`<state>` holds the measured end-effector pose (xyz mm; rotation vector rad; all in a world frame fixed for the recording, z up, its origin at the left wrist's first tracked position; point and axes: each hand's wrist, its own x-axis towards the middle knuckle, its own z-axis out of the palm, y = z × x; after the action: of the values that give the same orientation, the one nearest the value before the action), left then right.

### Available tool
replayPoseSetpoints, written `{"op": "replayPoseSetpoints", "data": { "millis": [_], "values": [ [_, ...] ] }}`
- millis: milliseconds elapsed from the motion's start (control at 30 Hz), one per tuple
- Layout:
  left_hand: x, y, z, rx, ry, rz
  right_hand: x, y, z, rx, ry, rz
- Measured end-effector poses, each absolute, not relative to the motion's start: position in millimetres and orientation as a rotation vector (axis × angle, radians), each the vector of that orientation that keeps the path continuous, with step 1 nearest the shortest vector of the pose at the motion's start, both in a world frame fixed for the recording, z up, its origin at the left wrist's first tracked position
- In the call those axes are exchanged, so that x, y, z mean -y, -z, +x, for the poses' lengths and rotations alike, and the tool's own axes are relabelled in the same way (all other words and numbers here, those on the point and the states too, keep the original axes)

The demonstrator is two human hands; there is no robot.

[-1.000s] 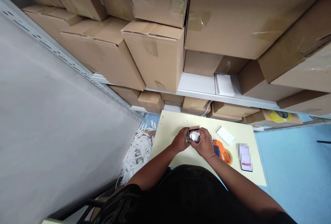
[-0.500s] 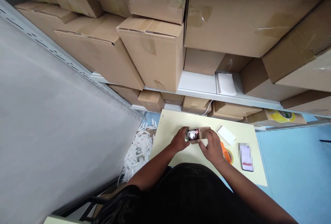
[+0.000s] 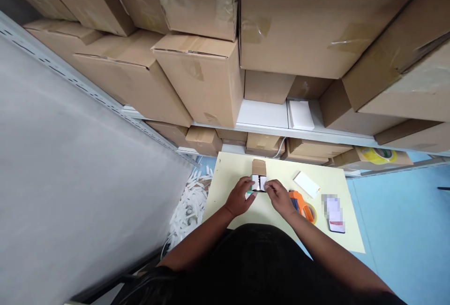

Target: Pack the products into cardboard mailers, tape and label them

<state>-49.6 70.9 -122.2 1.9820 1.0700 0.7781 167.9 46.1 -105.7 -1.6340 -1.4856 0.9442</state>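
Note:
A small cardboard box (image 3: 259, 168) sits near the middle of the pale table (image 3: 225, 169), its brown lid flap raised on the far side. White inner faces show at its opening, with a dark gap between them; what lies inside is hard to make out. My left hand (image 3: 241, 196) grips the box's left side, thumb at the near edge. On the right side, my right hand (image 3: 279, 198) pinches the white edge with thumb and fingers. An orange tape dispenser (image 3: 298, 199) lies just right of my right hand.
A flat white box (image 3: 306, 184) and a phone (image 3: 335, 218) lie on the table's right side. Cardboard boxes (image 3: 200, 77) crowd the shelves (image 3: 262, 115) ahead. A yellow tape roll (image 3: 369, 156) rests on the lower shelf. White paper scraps (image 3: 188, 209) heap on the left floor.
The box has turned and tipped: its lid flap pointed right and a shiny round thing showed inside; now the flap points away. My right hand has shifted left, uncovering more of the tape dispenser.

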Motion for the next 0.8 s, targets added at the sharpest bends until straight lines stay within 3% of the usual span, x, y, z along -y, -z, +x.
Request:
{"op": "replayPoseSetpoints", "data": {
  "millis": [300, 400, 600, 800],
  "values": [
    [-115, 119, -34, -1.336, -0.755, 1.507, -53, 118, 156, 1.557, -0.875, -1.725],
    [-135, 109, -33, -1.224, -0.691, 1.365, -52, 118, 156, 1.563, -0.870, -1.729],
    [-114, 85, -51, -1.064, -0.777, 1.688, -47, 117, 159, 1.537, -0.829, -1.730],
    [-78, 106, -63, -1.118, -0.819, 1.957, -33, 115, 157, 1.468, -0.979, -1.636]
  ]
}}
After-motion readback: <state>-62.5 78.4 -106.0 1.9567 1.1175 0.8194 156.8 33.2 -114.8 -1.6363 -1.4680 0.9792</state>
